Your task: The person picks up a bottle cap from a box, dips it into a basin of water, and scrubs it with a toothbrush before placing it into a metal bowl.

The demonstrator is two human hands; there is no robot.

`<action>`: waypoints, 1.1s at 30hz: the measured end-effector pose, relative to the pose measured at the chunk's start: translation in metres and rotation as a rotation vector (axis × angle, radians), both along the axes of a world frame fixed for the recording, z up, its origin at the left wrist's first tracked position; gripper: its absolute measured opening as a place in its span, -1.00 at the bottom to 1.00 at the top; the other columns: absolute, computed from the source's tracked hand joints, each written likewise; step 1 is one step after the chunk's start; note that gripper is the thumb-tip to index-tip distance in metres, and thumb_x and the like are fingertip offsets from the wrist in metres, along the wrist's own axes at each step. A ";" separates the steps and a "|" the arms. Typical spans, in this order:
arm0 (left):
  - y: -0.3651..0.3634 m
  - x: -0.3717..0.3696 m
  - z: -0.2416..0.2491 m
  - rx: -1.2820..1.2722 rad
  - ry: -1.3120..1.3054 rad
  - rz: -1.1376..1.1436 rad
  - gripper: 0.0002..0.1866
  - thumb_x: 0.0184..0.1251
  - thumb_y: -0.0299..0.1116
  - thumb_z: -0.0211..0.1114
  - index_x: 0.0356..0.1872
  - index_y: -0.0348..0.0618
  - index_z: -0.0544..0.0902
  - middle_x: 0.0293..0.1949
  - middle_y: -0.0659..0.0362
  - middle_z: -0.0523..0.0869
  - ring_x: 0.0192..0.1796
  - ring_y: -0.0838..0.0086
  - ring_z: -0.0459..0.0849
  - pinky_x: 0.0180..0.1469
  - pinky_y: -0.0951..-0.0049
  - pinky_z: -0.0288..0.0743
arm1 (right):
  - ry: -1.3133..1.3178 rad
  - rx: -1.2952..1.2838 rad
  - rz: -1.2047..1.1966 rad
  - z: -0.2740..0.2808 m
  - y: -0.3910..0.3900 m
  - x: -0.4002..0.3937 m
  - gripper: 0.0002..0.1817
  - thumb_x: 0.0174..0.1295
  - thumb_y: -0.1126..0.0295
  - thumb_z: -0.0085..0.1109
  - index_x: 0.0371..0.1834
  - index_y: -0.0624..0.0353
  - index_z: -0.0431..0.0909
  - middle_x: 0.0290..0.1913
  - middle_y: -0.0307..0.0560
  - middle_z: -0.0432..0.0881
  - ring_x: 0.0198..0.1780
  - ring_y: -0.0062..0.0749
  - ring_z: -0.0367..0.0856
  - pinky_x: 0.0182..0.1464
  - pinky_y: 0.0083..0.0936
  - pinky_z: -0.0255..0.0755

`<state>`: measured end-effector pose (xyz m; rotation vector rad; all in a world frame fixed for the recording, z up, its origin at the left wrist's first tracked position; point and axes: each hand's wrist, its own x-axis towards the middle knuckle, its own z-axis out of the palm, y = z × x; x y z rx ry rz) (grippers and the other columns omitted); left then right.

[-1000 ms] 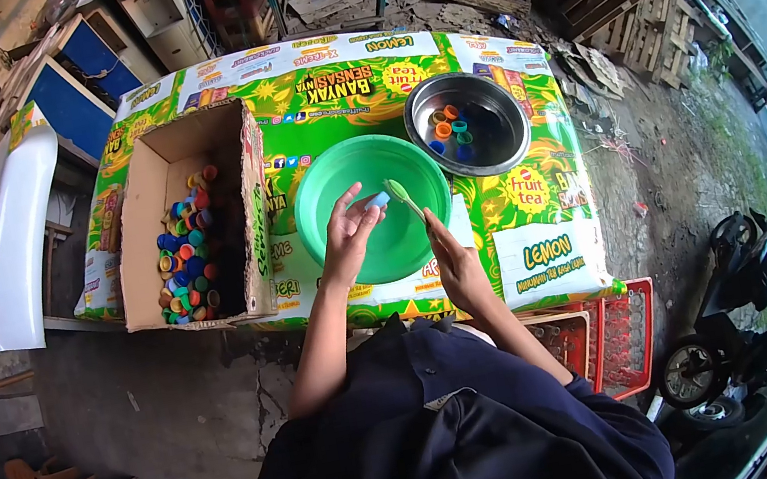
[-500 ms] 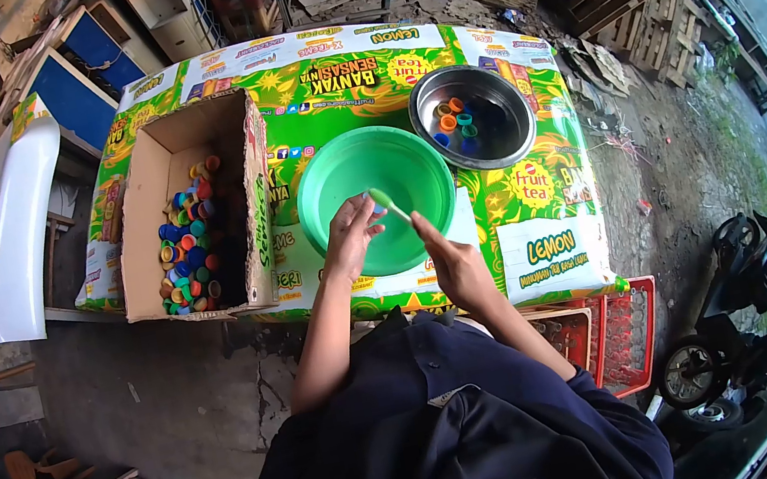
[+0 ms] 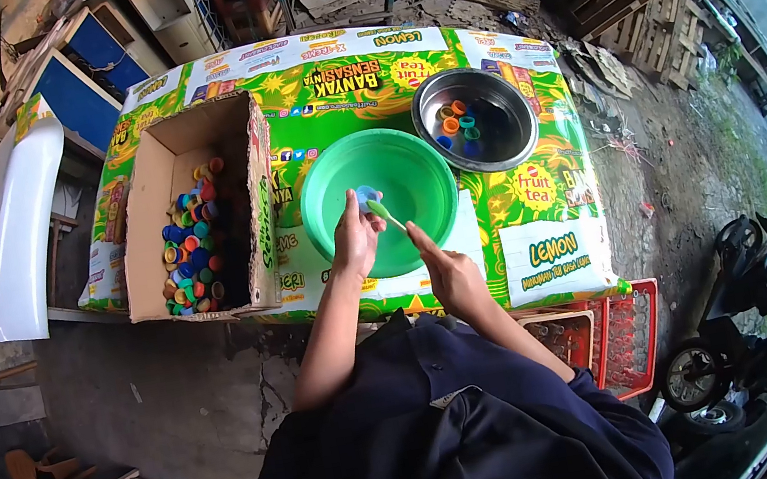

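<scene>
Over the green basin (image 3: 307, 183), my left hand (image 3: 359, 244) pinches a pale blue bottle cap (image 3: 367, 194) between thumb and fingers. My right hand (image 3: 456, 280) is closed round the light handle of a toothbrush (image 3: 388, 216). The brush's green head is at the cap, close to my left fingertips; whether the bristles touch it is too small to tell. Behind the basin to the right, a metal bowl (image 3: 515, 148) holds several orange, green and blue caps (image 3: 452, 125).
An open cardboard box (image 3: 142, 249) with many coloured caps (image 3: 196, 256) stands on the left of the table. A printed green cover (image 3: 543, 223) lies over the tabletop. Red crates (image 3: 629, 340) sit under the front right edge, and a motorbike (image 3: 729, 364) is parked to the right.
My left hand has turned so the cap now shows above the fingers. The toothbrush head has shifted slightly down and left, with my right hand moving a little lower.
</scene>
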<state>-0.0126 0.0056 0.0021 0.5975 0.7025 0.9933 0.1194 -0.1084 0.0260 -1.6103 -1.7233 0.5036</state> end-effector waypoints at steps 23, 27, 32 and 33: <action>-0.002 0.020 -0.014 0.332 0.449 0.086 -0.52 0.48 -0.03 -0.29 -0.17 -0.20 0.49 -0.35 0.23 0.51 -0.40 0.59 0.39 -0.25 0.56 0.34 | 0.067 -0.161 -0.139 0.003 0.014 0.024 -0.47 0.26 0.50 -0.07 0.33 0.02 0.17 -0.21 0.27 0.58 -0.36 0.08 0.61 -0.40 -0.21 0.47; 0.000 0.018 -0.013 0.348 0.473 0.062 -0.53 0.48 -0.04 -0.24 -0.10 -0.25 0.47 -0.24 0.18 0.52 -0.27 0.56 0.43 -0.19 0.53 0.37 | 0.027 -0.120 -0.044 0.004 0.006 0.016 -0.48 0.27 0.49 -0.10 0.33 0.02 0.17 -0.17 0.27 0.57 -0.40 0.08 0.60 -0.41 -0.18 0.44; -0.004 0.016 -0.021 0.329 0.430 0.024 -0.59 0.47 -0.08 -0.19 -0.05 -0.22 0.45 -0.17 0.18 0.52 -0.20 0.57 0.45 -0.16 0.52 0.38 | 0.178 -0.118 -0.242 0.007 0.025 0.027 -0.47 0.28 0.45 -0.11 0.34 0.03 0.13 -0.56 0.22 0.56 -0.57 0.09 0.54 -0.51 -0.14 0.38; -0.004 0.017 -0.020 0.335 0.417 0.026 -0.60 0.47 -0.09 -0.19 -0.06 -0.21 0.45 -0.18 0.20 0.52 -0.20 0.57 0.45 -0.16 0.53 0.38 | 0.209 -0.100 -0.189 0.013 0.026 0.023 -0.51 0.29 0.43 -0.10 0.31 0.10 0.17 -0.65 0.13 0.50 -0.64 -0.09 0.51 -0.54 -0.25 0.34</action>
